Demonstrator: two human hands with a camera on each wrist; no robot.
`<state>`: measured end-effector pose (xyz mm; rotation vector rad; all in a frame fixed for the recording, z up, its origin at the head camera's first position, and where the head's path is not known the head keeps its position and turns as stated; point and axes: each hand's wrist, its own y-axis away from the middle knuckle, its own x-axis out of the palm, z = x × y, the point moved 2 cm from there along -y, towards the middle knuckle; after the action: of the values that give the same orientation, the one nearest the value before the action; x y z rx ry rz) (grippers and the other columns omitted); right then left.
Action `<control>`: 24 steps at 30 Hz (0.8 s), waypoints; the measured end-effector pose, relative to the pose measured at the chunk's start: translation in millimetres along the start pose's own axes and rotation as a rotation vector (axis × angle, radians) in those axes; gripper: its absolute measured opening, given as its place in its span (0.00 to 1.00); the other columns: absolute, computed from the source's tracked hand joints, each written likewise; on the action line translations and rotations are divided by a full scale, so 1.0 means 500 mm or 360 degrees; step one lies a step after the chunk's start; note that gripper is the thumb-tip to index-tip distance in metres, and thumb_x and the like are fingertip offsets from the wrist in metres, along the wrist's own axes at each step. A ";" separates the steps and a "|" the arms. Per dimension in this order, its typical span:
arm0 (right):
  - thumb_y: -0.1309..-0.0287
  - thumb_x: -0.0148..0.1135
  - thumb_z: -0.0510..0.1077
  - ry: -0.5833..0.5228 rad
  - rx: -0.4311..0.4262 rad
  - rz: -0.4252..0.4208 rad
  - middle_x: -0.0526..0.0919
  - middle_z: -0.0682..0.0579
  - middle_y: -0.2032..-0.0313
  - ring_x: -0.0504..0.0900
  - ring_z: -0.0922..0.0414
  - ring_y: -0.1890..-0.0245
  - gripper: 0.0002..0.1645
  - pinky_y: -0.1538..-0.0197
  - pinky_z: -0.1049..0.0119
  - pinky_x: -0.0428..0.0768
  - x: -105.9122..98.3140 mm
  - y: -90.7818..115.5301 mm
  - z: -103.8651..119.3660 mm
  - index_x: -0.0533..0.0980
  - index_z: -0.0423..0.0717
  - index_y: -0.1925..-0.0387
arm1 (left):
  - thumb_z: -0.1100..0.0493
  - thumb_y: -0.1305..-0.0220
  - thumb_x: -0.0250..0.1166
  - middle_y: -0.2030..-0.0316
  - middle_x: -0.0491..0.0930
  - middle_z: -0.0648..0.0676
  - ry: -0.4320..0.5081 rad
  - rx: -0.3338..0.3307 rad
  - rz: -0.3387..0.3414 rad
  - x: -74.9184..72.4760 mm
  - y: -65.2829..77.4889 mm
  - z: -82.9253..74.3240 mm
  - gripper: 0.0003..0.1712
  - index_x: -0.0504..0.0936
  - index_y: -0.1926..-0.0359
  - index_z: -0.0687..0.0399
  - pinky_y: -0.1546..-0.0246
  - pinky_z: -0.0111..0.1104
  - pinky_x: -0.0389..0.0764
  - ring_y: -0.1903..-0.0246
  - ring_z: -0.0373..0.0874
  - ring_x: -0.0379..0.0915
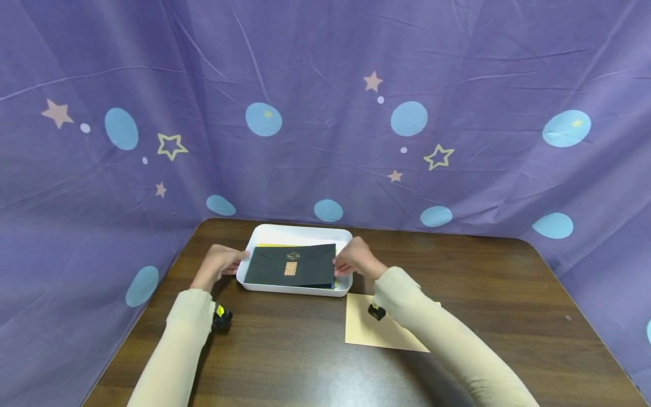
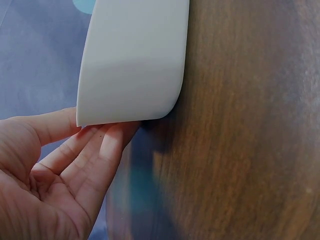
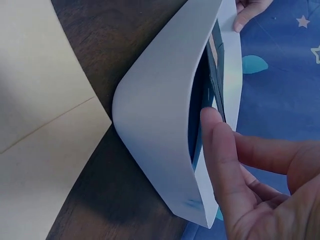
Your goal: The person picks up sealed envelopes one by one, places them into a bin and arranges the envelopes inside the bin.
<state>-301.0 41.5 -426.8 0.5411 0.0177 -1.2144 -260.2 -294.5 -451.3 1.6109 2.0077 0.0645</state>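
Note:
A white tray (image 1: 305,290) lies on the table and holds a dark envelope (image 1: 269,265) with a gold emblem and a small patterned label. Under the envelope a yellow sheet (image 1: 277,245) peeks out. My left hand (image 1: 224,263) holds the tray's left end, thumb at the rim and fingers against the outer wall, as the left wrist view shows. At the tray's right end my right hand (image 1: 356,259) pinches the right edge of the dark envelope between thumb and fingers; that edge is slightly raised.
A tan envelope (image 1: 368,328) with a crease lies on the brown wooden table (image 1: 285,350), right of the tray's near corner and partly beneath the right forearm. A purple curtain (image 1: 325,68) with stars and blue ovals hangs behind the table and along its sides.

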 end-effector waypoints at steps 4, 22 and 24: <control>0.46 0.66 0.24 0.0010 -0.0016 -0.0044 0.85 0.37 0.79 0.83 0.53 0.84 0.02 0.70 0.59 0.90 0.005 -0.003 -0.005 0.80 0.24 0.71 | 0.60 0.34 0.68 0.80 0.81 0.47 -0.0003 -0.0013 -0.0006 0.000 -0.001 0.000 0.25 0.78 0.45 0.80 0.73 0.29 0.87 0.77 0.36 0.79; 0.49 0.71 0.30 0.0465 -0.0069 -0.0223 0.88 0.37 0.74 0.90 0.48 0.76 0.05 0.66 0.61 0.90 0.013 -0.013 -0.008 0.82 0.28 0.72 | 0.60 0.33 0.68 0.78 0.82 0.48 -0.0009 -0.0040 -0.0015 0.000 -0.003 0.000 0.25 0.78 0.45 0.79 0.73 0.29 0.87 0.77 0.36 0.79; 0.50 0.73 0.34 0.0673 -0.0109 -0.0291 0.89 0.40 0.75 0.90 0.49 0.74 0.07 0.60 0.60 0.90 0.013 -0.014 -0.005 0.83 0.31 0.71 | 0.60 0.33 0.68 0.78 0.82 0.48 -0.0014 -0.0042 -0.0018 0.001 -0.003 0.001 0.26 0.78 0.44 0.79 0.72 0.29 0.87 0.77 0.36 0.79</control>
<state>-304.0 35.2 -433.4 0.7393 0.4743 -1.2517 -261.6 -294.6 -452.4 1.5810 2.0007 0.0788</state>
